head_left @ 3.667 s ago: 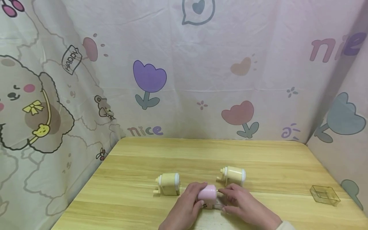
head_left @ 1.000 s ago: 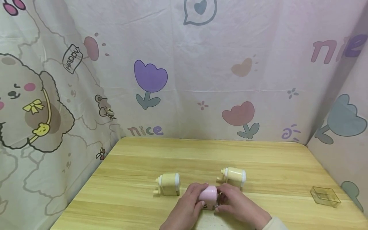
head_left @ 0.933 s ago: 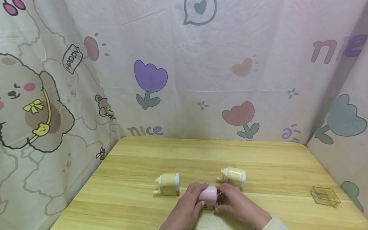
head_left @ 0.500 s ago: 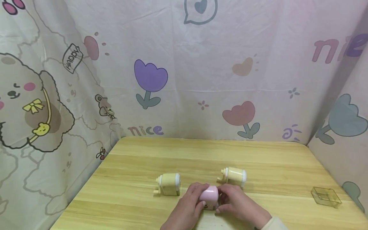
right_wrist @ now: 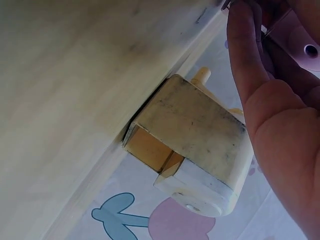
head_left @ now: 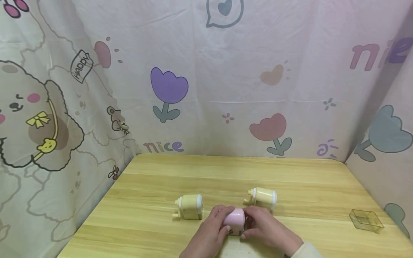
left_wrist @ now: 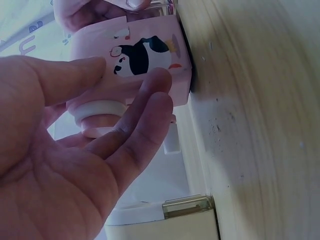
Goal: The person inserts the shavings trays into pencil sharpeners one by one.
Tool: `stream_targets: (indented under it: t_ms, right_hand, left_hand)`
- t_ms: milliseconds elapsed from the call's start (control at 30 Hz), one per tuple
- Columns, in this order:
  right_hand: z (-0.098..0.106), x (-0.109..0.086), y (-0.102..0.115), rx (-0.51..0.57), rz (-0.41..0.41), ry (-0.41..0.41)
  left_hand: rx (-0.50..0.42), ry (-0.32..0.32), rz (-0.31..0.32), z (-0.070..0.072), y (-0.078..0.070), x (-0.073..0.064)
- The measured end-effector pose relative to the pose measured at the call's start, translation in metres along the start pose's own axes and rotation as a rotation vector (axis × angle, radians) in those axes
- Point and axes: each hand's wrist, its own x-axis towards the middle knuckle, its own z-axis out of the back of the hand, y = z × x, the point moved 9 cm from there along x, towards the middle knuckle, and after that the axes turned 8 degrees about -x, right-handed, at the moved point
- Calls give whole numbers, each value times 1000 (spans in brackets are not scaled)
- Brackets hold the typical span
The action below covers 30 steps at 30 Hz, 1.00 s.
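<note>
A pink pencil sharpener (head_left: 235,218) with a penguin picture stands near the table's front, between both hands. My left hand (head_left: 209,229) grips its body from the left, thumb and fingers on opposite sides; its crank end, with a white ring (left_wrist: 102,107), faces the left palm. On the other end, my right hand (head_left: 269,227) has curled fingers and thumb at the clear drawer (left_wrist: 162,7). That drawer is mostly hidden behind the fingers; a round pencil hole (right_wrist: 311,50) shows in the right wrist view.
Two yellow pencil sharpeners stand behind the hands: one left (head_left: 190,206), one right (head_left: 264,197). The right one has an open drawer slot (right_wrist: 150,149). A clear yellowish box (head_left: 366,220) lies at the table's right. Printed cloth (head_left: 219,79) hangs behind.
Since the oldest frame, the pink sharpener's drawer, then sticking out to the right, has gone inward. My right hand has moved left, closer to the body. The last second shows almost no change.
</note>
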Motion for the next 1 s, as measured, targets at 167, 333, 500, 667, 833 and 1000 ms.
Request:
stream_targets:
  t_ms: [167,333,500,667,833,1000]
  right_hand:
    - [1,1,2,-17,8,-4]
    - [0,1,3,-24,17,-16]
    - [-1,2,4,-8,29,-20]
    - [-1,2,5,6,36,-13]
    - [-1,2,6,10,39,-9]
    - [-2,3,6,22,29,-3]
  left_hand:
    - [3,1,8,0,0,0]
    - [-4,0,2,1,0,0]
    - [-8,3,7,1,1,0]
    - [-8,5,13,1,2,0]
    - [-3,6,10,0,2,0]
    - [-1,0,-5,1,1,0]
